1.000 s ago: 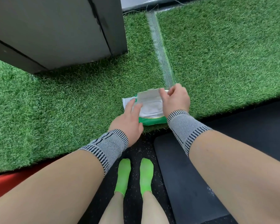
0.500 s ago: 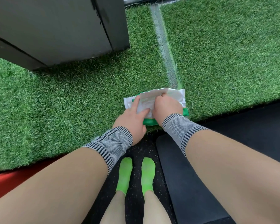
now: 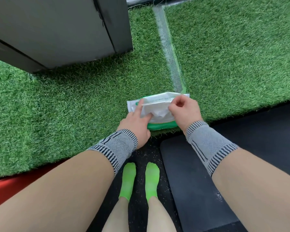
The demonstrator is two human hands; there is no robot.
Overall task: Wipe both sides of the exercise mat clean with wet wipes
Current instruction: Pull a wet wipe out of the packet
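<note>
Early stage: beside the mat, left hand steadies the pack, fingers extended; right hand pinches its flap. Wiping not begun.

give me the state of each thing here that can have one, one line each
wet wipes pack: lying on the turf, seal flap peeled up, a wipe showing in the opening
seal flap: lifted, pinched at its right end
left hand: fingers straight, pressing on the pack
right hand: pinches the flap
exercise mat: flat on the floor, untouched, not yet wiped
</note>
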